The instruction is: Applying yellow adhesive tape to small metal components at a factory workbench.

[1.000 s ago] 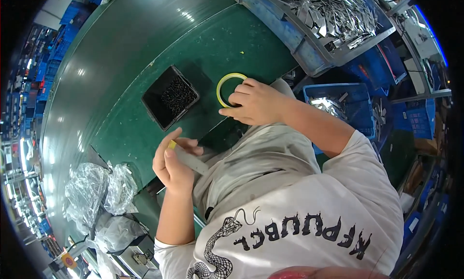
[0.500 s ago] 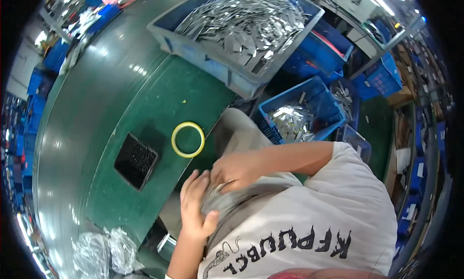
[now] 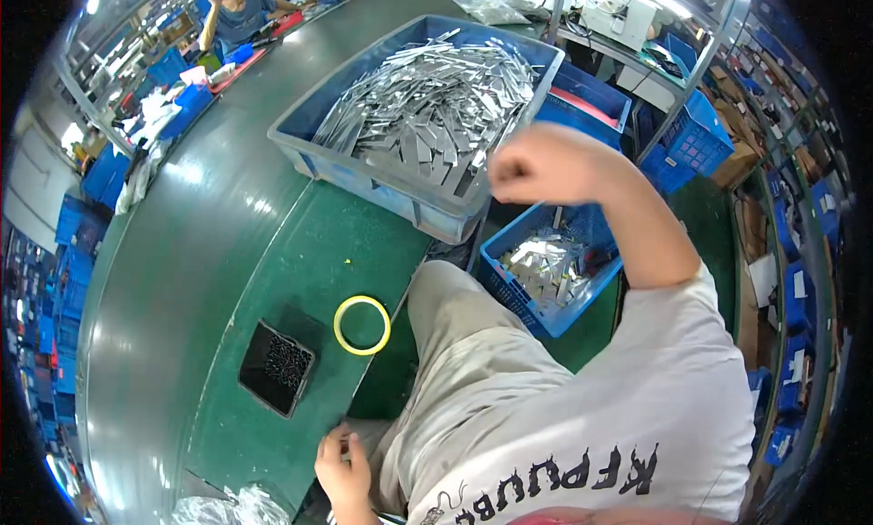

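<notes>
I see glossy, flat metal strips [image 3: 427,107], long axes criss-crossed, in a plastic bin [image 3: 368,182] near the curled right hand [image 3: 546,166]; I cannot tell its grip or the left hand's [image 3: 344,470].

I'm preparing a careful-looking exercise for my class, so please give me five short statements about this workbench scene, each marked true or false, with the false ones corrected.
1. The yellow ring lies on the green table. True.
2. The right hand grips the yellow ring. False: it is raised away from the ring and appears beside the large blue bin.
3. The black box holds small dark pieces. True.
4. The large blue bin is empty. False: it is heaped with shiny metal pieces.
5. The left hand is lower in the picture than the right hand. True.
</notes>
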Available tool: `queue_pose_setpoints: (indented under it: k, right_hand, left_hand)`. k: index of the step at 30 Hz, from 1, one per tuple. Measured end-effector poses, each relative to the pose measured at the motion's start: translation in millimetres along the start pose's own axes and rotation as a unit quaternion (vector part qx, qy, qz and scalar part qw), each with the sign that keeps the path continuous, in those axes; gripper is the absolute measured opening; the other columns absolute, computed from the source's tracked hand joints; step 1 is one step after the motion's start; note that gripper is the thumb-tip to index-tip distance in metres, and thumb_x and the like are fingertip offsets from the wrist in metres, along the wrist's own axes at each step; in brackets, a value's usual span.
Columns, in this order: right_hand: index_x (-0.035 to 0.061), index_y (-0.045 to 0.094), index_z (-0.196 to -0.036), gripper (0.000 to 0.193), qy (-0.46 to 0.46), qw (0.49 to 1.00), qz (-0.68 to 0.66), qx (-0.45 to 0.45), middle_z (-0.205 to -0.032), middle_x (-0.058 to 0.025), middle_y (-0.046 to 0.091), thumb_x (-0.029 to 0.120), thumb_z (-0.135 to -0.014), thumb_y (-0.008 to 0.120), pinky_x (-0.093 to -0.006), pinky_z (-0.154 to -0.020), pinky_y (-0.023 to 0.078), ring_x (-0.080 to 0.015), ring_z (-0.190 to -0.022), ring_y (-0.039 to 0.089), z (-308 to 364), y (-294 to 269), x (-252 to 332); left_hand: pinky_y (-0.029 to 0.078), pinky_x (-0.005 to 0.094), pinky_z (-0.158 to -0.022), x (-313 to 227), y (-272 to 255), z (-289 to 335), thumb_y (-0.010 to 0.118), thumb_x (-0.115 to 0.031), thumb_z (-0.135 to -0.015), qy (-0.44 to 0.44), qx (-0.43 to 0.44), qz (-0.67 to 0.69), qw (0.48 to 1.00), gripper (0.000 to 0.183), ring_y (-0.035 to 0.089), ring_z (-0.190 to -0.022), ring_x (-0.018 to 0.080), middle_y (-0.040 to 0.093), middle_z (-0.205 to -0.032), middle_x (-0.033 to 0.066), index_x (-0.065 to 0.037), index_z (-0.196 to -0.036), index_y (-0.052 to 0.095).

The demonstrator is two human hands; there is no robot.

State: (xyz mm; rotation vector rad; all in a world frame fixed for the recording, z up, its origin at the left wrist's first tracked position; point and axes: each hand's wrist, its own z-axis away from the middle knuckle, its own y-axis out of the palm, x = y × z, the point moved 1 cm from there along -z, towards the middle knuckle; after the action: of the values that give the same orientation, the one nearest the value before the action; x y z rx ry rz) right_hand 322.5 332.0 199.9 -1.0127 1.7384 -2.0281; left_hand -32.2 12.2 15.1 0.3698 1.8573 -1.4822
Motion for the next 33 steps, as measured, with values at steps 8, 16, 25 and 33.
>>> queue_pose_setpoints:
  k: [8, 16, 25, 33]
  right_hand:
    - [0.0121, 0.076, -0.105, 0.042, 0.12, 0.943, 0.274, 0.145, -0.102, -0.0133, 0.073, 0.045, -0.079, 0.071, -0.0421, -0.081, 0.055, -0.0314, -0.092, 0.069, -168.5, 71.1, -73.7]
    - [0.0214, 0.075, -0.114, 0.032, 0.138, 0.935, 0.237, 0.226, -0.118, -0.0032, 0.071, 0.03, -0.084, 0.068, -0.0426, -0.081, 0.055, -0.028, -0.106, 0.066, -204.4, 115.7, -123.5]
    - [0.0182, 0.079, -0.101, 0.028, 0.106, 0.925, 0.348, 0.112, -0.101, -0.006, 0.075, 0.021, -0.074, 0.075, -0.0406, -0.073, 0.057, -0.0267, -0.092, 0.072, -187.4, 95.8, -102.6]
    - [0.0125, 0.078, -0.085, 0.02, 0.029, 0.936, 0.346, 0.062, -0.09, -0.0106, 0.074, 0.024, -0.069, 0.073, -0.044, -0.07, 0.056, -0.0303, -0.083, 0.071, -186.9, 83.9, -82.7]
  left_hand:
    - [0.053, 0.0401, -0.061, 22.0, 12.7, 17.4, 0.065, -0.012, -0.089, 0.031, 0.031, -0.025, 0.999, 0.015, 0.067, -0.068, 0.0332, 0.068, -0.083, 0.0201, 0.002, -0.092, 0.069]
    - [0.052, 0.0346, -0.058, 31.9, 51.0, -57.4, 0.063, -0.005, -0.09, 0.279, 0.036, -0.03, 0.959, 0.008, 0.066, -0.063, 0.0274, 0.068, -0.081, 0.0181, 0.003, -0.09, 0.064]
    - [0.052, 0.034, -0.058, 11.2, 49.7, -81.3, 0.062, -0.004, -0.09, 0.287, 0.074, 0.032, 0.954, 0.006, 0.066, -0.063, 0.026, 0.068, -0.08, 0.0173, 0.002, -0.09, 0.062]
    - [0.052, 0.0334, -0.058, 2.5, 25.4, -66.2, 0.062, -0.002, -0.09, 0.261, 0.056, 0.081, 0.96, 0.005, 0.066, -0.064, 0.0247, 0.068, -0.079, 0.0167, 0.002, -0.09, 0.061]
